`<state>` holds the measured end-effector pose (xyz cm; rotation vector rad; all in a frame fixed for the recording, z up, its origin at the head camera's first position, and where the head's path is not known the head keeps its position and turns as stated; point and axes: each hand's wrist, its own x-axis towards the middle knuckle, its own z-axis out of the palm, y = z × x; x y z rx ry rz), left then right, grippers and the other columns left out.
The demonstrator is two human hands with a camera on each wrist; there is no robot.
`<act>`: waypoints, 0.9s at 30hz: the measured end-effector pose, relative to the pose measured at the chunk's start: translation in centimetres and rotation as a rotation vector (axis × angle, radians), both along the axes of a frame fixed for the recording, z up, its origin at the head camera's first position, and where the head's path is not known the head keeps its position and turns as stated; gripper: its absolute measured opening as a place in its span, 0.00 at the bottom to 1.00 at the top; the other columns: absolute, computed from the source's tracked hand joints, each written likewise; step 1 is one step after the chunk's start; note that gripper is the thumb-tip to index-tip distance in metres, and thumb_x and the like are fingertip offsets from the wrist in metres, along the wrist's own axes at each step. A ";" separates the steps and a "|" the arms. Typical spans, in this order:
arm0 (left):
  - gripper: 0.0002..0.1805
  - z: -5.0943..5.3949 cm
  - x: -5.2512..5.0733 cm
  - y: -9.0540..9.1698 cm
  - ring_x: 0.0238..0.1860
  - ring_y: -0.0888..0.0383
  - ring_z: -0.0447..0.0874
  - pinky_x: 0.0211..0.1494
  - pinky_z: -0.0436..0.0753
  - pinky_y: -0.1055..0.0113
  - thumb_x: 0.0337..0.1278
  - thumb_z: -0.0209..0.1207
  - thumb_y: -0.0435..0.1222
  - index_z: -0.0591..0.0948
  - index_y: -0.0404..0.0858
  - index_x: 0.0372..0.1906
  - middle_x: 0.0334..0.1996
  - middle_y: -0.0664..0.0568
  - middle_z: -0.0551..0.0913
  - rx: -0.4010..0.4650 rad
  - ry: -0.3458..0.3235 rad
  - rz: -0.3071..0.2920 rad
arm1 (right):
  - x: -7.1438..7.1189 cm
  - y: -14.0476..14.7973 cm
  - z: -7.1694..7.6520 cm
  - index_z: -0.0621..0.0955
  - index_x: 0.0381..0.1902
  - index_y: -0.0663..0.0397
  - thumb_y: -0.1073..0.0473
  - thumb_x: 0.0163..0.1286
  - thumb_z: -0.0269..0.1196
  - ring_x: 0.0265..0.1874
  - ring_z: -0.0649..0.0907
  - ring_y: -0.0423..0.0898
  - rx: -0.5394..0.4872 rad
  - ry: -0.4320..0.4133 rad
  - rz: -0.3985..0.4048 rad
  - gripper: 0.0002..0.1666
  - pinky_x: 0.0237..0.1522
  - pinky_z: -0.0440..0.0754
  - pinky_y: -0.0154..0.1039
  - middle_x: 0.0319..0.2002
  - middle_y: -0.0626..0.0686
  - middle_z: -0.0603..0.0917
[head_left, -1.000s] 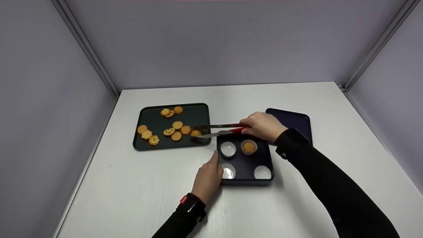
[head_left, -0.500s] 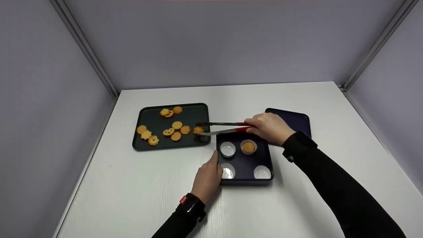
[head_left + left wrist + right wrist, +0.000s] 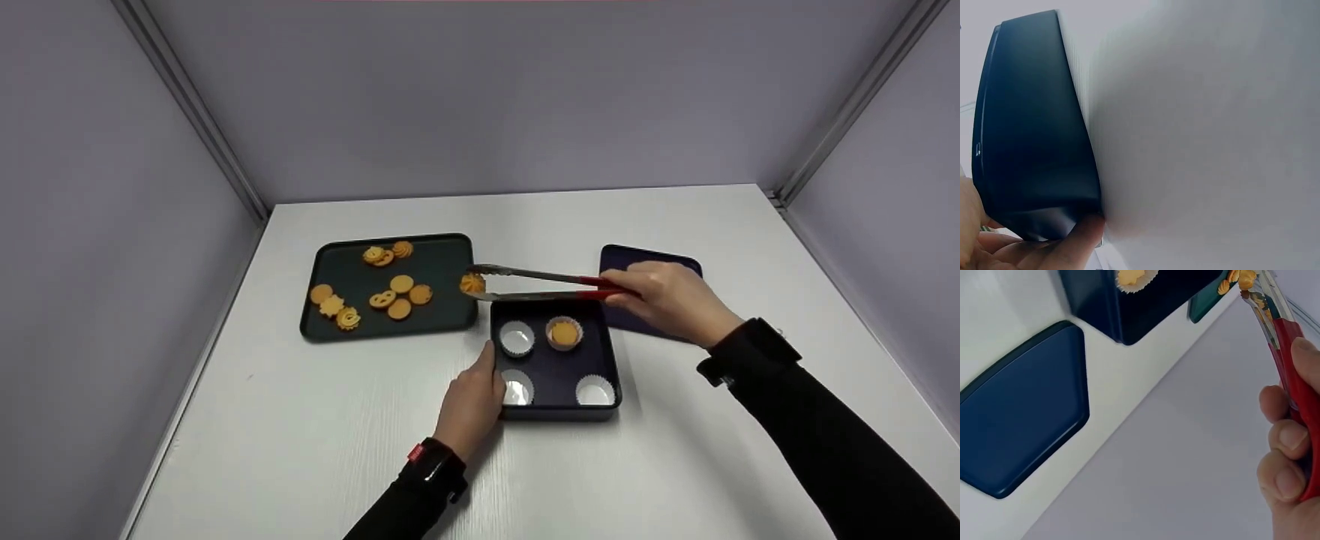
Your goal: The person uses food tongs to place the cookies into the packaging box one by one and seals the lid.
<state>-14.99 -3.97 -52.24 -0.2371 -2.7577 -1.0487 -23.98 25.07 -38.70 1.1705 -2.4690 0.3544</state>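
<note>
My right hand (image 3: pixel 666 298) grips the red handles of metal tongs (image 3: pixel 555 295), also visible in the right wrist view (image 3: pixel 1297 377). A ridged cookie (image 3: pixel 472 283) is pinched between the tong tips, over the right edge of the green tray (image 3: pixel 442 322). Below the tongs is a dark blue box (image 3: pixel 556 413) with several white paper cups, such as one at its front right (image 3: pixel 595 391); the back right cup holds a cookie (image 3: pixel 564 334). My left hand (image 3: pixel 471 405) holds the box's left side, and the left wrist view shows its fingers (image 3: pixel 1081 242) against the box wall (image 3: pixel 1033 112).
Several cookies lie on the green tray in groups, one at the back (image 3: pixel 379 256), one in the middle (image 3: pixel 401 284) and one at the left (image 3: pixel 332 305). A dark blue lid (image 3: pixel 630 259) lies behind and right of the box, partly behind my right hand.
The tongs have moved right and lifted, carrying the ridged cookie from the tray's surface to its right edge. My right hand has shifted right; my left hand stays on the box.
</note>
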 end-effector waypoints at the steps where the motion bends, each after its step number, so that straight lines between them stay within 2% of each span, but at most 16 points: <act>1: 0.28 0.0 0.0 0.0 0.19 0.55 0.80 0.23 0.78 0.57 0.70 0.55 0.30 0.70 0.27 0.72 0.36 0.36 0.88 0.001 -0.001 -0.001 | 0.3 0.4 0.1 0.87 0.49 0.56 0.59 0.62 0.74 0.21 0.74 0.43 -0.005 0.015 0.005 0.18 0.25 0.74 0.41 0.24 0.49 0.79; 6: 0.29 0.1 0.1 -0.1 0.17 0.58 0.76 0.22 0.77 0.59 0.70 0.56 0.30 0.69 0.27 0.72 0.35 0.36 0.88 0.010 -0.008 -0.011 | 1.5 2.5 0.5 0.87 0.50 0.59 0.62 0.55 0.77 0.21 0.74 0.41 -0.032 0.067 0.035 0.23 0.24 0.75 0.41 0.24 0.50 0.80; 11: 0.28 0.1 0.0 -0.1 0.22 0.54 0.84 0.27 0.82 0.58 0.71 0.55 0.31 0.69 0.27 0.73 0.42 0.35 0.89 0.019 -0.017 -0.013 | 2.8 4.3 0.8 0.88 0.50 0.58 0.60 0.56 0.76 0.21 0.73 0.38 -0.054 0.080 0.059 0.22 0.23 0.74 0.38 0.25 0.48 0.80; 14: 0.28 0.0 0.0 0.0 0.26 0.50 0.87 0.28 0.83 0.57 0.70 0.55 0.30 0.69 0.27 0.72 0.42 0.35 0.89 0.021 -0.003 -0.016 | 3.6 5.3 0.7 0.88 0.51 0.58 0.59 0.59 0.75 0.21 0.71 0.35 -0.061 0.067 0.061 0.21 0.24 0.73 0.35 0.25 0.46 0.80; 17: 0.28 0.0 0.1 0.0 0.28 0.49 0.88 0.29 0.84 0.56 0.70 0.55 0.30 0.69 0.27 0.72 0.41 0.36 0.89 0.017 0.010 -0.017 | 4.3 6.1 0.6 0.88 0.51 0.57 0.60 0.56 0.76 0.22 0.70 0.32 -0.054 0.057 0.061 0.22 0.25 0.71 0.32 0.25 0.44 0.80; 23: 0.28 0.1 0.0 0.0 0.24 0.52 0.86 0.25 0.81 0.59 0.71 0.54 0.31 0.69 0.28 0.73 0.42 0.36 0.89 0.012 0.001 -0.011 | 5.0 6.8 0.3 0.88 0.49 0.53 0.62 0.51 0.77 0.23 0.68 0.30 -0.024 0.033 0.053 0.24 0.25 0.68 0.29 0.25 0.42 0.79; 27: 0.29 0.1 0.0 -0.1 0.18 0.58 0.79 0.21 0.77 0.63 0.70 0.54 0.30 0.69 0.27 0.73 0.40 0.37 0.89 0.015 0.003 -0.016 | 5.1 6.7 0.0 0.88 0.47 0.51 0.63 0.51 0.78 0.23 0.68 0.30 -0.010 0.011 0.045 0.23 0.25 0.69 0.30 0.24 0.40 0.77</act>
